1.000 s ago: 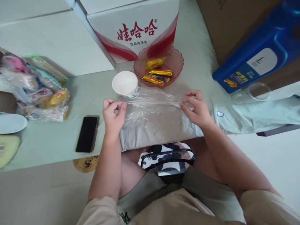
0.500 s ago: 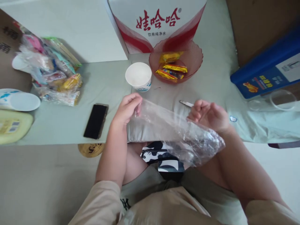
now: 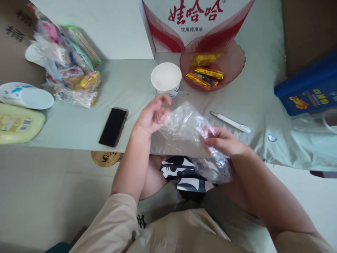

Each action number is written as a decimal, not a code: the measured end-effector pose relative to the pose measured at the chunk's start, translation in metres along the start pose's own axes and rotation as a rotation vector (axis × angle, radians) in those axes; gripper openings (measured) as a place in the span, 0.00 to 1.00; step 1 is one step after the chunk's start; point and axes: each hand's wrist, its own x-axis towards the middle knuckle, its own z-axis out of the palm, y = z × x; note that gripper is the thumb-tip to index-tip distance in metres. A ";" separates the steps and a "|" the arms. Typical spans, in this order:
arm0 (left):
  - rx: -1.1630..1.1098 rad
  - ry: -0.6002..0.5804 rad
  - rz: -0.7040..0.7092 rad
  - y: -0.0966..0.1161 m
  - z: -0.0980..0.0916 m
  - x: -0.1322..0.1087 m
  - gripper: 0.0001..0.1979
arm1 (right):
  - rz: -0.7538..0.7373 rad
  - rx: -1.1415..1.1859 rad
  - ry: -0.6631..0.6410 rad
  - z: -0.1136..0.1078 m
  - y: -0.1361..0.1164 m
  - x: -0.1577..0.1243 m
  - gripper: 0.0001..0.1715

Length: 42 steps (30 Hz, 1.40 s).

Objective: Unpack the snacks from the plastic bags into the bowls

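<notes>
A clear, crinkled plastic bag (image 3: 188, 123) stretches between my hands over the table's front edge, its lower end drooping above my lap. My left hand (image 3: 152, 116) pinches its left end, just below a white paper bowl (image 3: 166, 78) with blue marks. The fingers of my right hand (image 3: 223, 140) are closed on the bag's right side, thumb on top. Behind the right hand lies a slim white pen-like tool (image 3: 230, 121), touched by neither hand.
A pink ribbed bowl (image 3: 237, 61) holds several yellow packets (image 3: 209, 73). Left are a phone (image 3: 113, 127), a pile of wrapped items (image 3: 68, 66), a paper cup (image 3: 37, 98) and a yellow bottle (image 3: 21, 123). Right stands a blue box (image 3: 305, 84) beside a clear plastic cup (image 3: 313, 124).
My right hand has turned over and moved down-left, now gripping the bag. The bag is more bunched between the hands. The white tool shows fully, and the whole view has shifted.
</notes>
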 end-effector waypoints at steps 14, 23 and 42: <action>0.009 -0.184 -0.225 -0.022 0.048 0.005 0.23 | -0.110 0.003 0.692 -0.004 0.021 0.024 0.15; -0.176 -0.076 -0.082 -0.024 0.043 0.004 0.13 | -0.324 0.154 0.727 -0.001 0.015 0.018 0.07; 0.349 0.028 0.204 -0.031 0.033 0.012 0.11 | -0.057 -0.078 0.751 -0.010 0.021 0.022 0.25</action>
